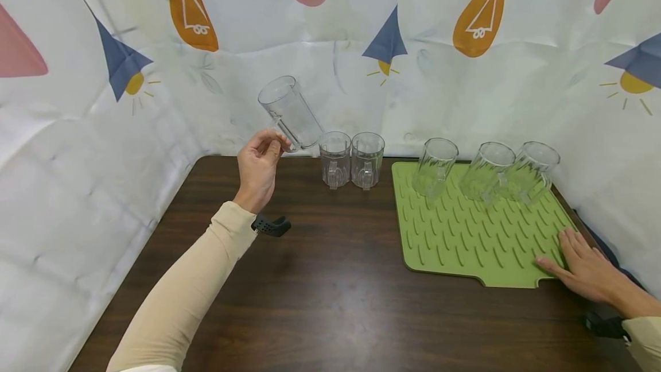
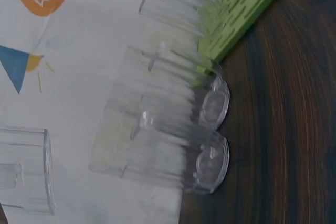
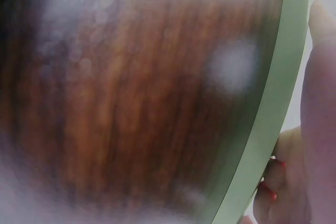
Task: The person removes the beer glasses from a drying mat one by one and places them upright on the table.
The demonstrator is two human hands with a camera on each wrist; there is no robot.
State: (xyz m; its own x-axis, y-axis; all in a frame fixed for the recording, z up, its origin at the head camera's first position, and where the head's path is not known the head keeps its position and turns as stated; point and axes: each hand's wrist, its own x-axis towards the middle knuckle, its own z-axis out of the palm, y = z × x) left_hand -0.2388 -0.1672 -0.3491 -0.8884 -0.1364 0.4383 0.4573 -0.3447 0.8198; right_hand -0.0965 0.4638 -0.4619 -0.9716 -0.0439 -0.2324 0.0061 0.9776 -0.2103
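Observation:
My left hand (image 1: 258, 168) grips a clear glass mug (image 1: 296, 113) by its handle, raised above the table's back edge and tilted. Part of this held mug (image 2: 26, 171) shows at the left of the left wrist view. Beside and below it, two more glass mugs (image 1: 335, 157) (image 1: 368, 157) stand close together on the table, handles toward me. My right hand (image 1: 594, 268) rests with fingers spread on the near right corner of a green ridged drying mat (image 1: 439, 245). Fingers (image 3: 286, 182) and a green edge appear in the right wrist view, which is blurred.
Three glass mugs (image 1: 435, 168) (image 1: 487, 171) (image 1: 532, 171) stand along the back of the green mat. A dark wooden table (image 1: 330, 280) lies beneath everything. A white printed cloth (image 1: 232, 90) hangs behind the table and along its sides.

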